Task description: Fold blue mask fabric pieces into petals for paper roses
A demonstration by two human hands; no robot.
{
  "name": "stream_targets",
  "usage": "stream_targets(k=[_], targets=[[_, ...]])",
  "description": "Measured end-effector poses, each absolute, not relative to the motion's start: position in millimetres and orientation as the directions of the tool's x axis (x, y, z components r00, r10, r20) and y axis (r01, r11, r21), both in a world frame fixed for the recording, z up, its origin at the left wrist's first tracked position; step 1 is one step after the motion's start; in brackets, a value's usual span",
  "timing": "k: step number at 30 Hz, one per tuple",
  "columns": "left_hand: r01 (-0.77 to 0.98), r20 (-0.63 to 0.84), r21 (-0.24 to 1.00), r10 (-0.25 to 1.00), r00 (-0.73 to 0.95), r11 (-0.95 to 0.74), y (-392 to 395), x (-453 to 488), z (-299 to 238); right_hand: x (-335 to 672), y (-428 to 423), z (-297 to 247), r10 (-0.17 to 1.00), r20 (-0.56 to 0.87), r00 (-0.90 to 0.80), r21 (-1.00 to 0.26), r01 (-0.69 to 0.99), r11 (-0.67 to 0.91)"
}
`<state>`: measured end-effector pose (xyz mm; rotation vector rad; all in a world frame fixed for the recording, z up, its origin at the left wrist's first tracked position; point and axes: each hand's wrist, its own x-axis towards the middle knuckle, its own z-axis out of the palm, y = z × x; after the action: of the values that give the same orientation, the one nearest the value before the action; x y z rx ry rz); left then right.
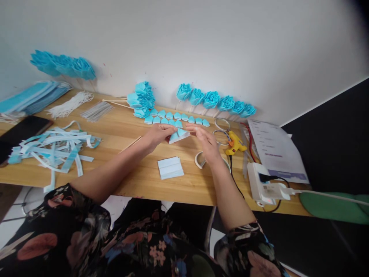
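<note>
A folded piece (182,134) is pinched by the left hand (158,135), seemingly to steady it, the right hand (206,141) held open alongside.

Sheet (179,136) between strips (72,157) and glue gun (237,143)

A black fabric top (138,240) printed with flowers (157,252) (salmon pink, blue, muted red), wide elbow-length sleeves (79,225) in the same print
</note>
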<state>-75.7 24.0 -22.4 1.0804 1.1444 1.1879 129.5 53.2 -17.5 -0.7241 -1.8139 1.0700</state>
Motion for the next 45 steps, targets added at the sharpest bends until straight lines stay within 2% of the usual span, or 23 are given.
stream_targets(k=[4, 7, 13, 18, 30, 39, 45], targets=[[-0.091, -0.063, 0.994, 0.998, -0.004, 0.063, 22.2, -74.1, -17.7, 128.2, 58.3, -25.9, 0.876, 0.147, -0.459, -0.989, -0.037, 0.147], [-0.048, -0.028, 0.998, 1.0, -0.007, 0.028, 21.5, -73.3, -16.1, 127.6, 58.2, -25.9, 0.866, 0.105, -0.489, -0.994, -0.085, 0.073], [0.034, 0.033, 0.999, 0.999, -0.001, -0.033, 22.2, -72.5, -17.7, 126.1, 54.3, -21.8, 0.864, 0.038, -0.501, -0.999, -0.02, 0.033], [0.058, 0.03, 0.998, 1.0, 0.005, -0.03, 21.2, -72.2, -17.2, 126.6, 55.1, -24.4, 0.856, 0.082, -0.511, -0.996, -0.064, 0.057], [-0.006, 0.011, 1.0, 1.0, 0.023, -0.011, 20.7, -71.7, -15.4, 129.6, 58.4, -29.3, 0.862, 0.094, -0.499, -0.993, 0.021, 0.12], [0.007, 0.019, 1.0, 1.0, -0.02, -0.019, 19.8, -68.8, -16.8, 127.5, 53.5, -26.2, 0.812, 0.09, -0.577, -0.992, 0.019, 0.124], [-0.017, -0.01, 1.0, 1.0, -0.018, 0.01, 19.3, -67.5, -20.4, 124.9, 54.1, -27.2, 0.868, 0.114, -0.484, -0.99, 0.022, 0.143]])
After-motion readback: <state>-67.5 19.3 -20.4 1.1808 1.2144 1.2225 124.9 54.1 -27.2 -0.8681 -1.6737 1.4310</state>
